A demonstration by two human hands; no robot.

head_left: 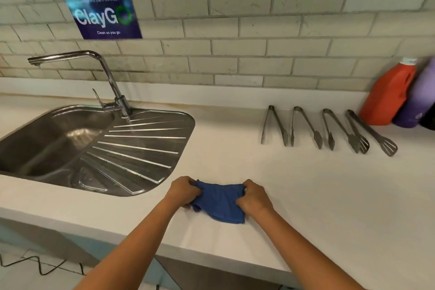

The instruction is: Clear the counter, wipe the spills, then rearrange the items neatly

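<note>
White bench (270, 195) w/ steel sink (70, 146) set in at left; four tongs (329, 129) lie in a row at back right, beside an orange bottle (386, 99). Blue cloth (221, 200) sits near front edge, left hand (182, 192) & right hand (253, 196) each w/ grip clenched on a side of it.

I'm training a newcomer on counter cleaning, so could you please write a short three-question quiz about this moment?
1. True or false: both hands grip the blue cloth.
2. How many pairs of tongs lie in the row?
3. Which stands nearer the tongs: A) the orange bottle or B) the purple bottle?

Key:
1. True: left hand, right hand.
2. Four.
3. A.
</note>
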